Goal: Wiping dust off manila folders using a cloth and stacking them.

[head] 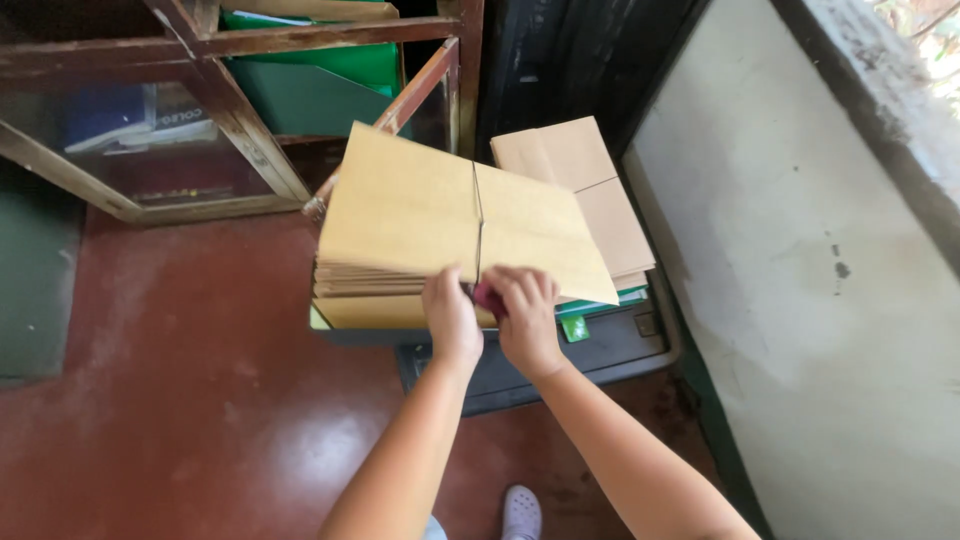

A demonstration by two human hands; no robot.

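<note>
We hold a small dark red thing (487,296) between both hands, left (452,318) and right (526,320), fingers closed on it, at the cardboard stack (400,215); next needs steady pressing.

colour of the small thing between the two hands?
Dark red/maroon small object, mostly hidden by the hands; head view.

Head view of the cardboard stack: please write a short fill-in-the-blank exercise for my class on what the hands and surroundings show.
1. Both hands meet at the near edge of a stack of flattened ____ boxes.
2. The left hand and right hand pinch a small ____ object.
3. The floor is glossy ____.

Missing words: cardboard; dark red; red
</note>
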